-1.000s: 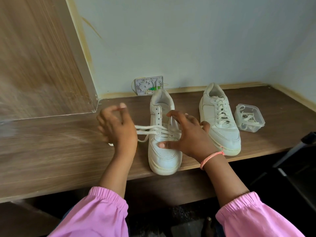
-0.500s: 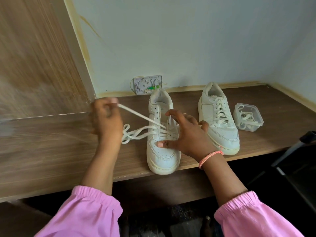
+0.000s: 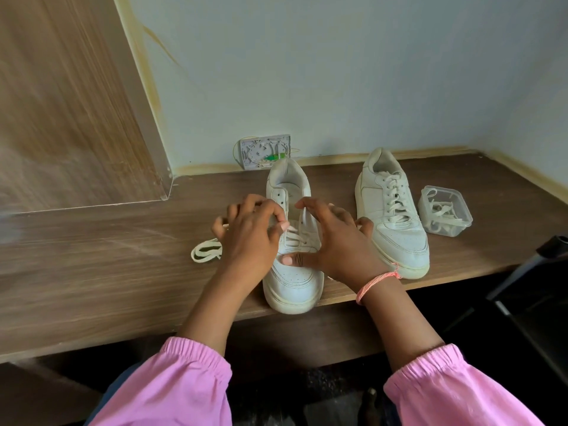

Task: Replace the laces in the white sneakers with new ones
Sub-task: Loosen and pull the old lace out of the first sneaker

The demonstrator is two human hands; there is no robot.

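Note:
A white sneaker (image 3: pixel 292 281) stands at the desk's front edge, toe toward me, its lace (image 3: pixel 206 253) partly pulled out and looped on the desk to its left. My left hand (image 3: pixel 250 238) is over the sneaker's left side, its fingers curled at the lace over the eyelets. My right hand (image 3: pixel 338 241) rests on the sneaker's right side, thumb pressed on the toe box, fingers at the tongue. A second white sneaker (image 3: pixel 390 210), fully laced, stands to the right.
A clear plastic box (image 3: pixel 444 213) with laces inside sits right of the second sneaker. A small grey wall plate (image 3: pixel 266 152) with wires leans at the back wall. A wooden panel (image 3: pixel 67 103) rises at the left. Dark chair parts (image 3: pixel 547 272) stand lower right.
My left hand, which had pulled the lace out to the left, has come back to the sneaker's eyelets. The freed lace now lies slack on the desk. My right hand stayed put.

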